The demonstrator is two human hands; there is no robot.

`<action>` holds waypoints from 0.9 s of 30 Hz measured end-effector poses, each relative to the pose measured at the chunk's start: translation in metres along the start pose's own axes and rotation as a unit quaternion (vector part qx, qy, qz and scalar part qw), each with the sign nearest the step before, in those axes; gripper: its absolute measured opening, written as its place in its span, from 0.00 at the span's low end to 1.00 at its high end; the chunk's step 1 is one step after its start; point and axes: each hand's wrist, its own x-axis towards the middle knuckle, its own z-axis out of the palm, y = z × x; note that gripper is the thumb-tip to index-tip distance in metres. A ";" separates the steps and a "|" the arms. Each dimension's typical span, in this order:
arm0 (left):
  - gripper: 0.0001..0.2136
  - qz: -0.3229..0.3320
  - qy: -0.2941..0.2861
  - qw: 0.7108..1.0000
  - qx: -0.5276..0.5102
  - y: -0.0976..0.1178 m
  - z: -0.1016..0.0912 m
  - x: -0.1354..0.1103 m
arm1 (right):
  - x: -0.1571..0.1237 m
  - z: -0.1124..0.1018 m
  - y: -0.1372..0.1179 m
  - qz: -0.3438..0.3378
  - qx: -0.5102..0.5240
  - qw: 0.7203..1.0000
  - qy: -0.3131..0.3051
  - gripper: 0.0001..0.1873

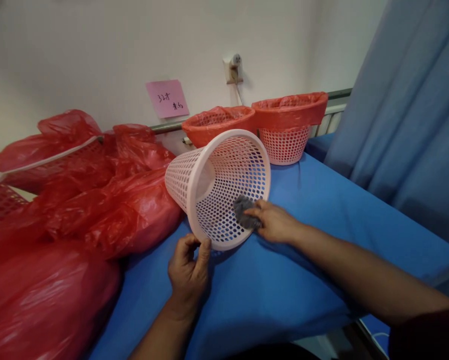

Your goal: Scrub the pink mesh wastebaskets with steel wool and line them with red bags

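A pale pink perforated plastic wastebasket [184, 177] is tipped sideways over a blue-covered bed [329, 200], its open end facing the viewer. The left hand [188, 272] has its grip pinching the lower rim; the right hand [277, 222] grasps a gray cloth [242, 210] inside, near the rim. Red plastic bags [47, 295] lie left; red-lined baskets [287, 145] stand behind.

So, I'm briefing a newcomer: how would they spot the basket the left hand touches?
On the blue bed, look between red bags on the left and two upright, red-lined baskets behind. There a pale pink basket is tipped over, its mouth towards the viewer, left hand at its rim, right hand holding a grey cloth. Unlike those two, it shows no red liner.
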 end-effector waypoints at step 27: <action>0.14 -0.072 -0.275 0.956 0.075 -0.008 0.009 -0.002 | -0.005 0.019 -0.004 -0.107 0.242 0.962 -0.059 0.36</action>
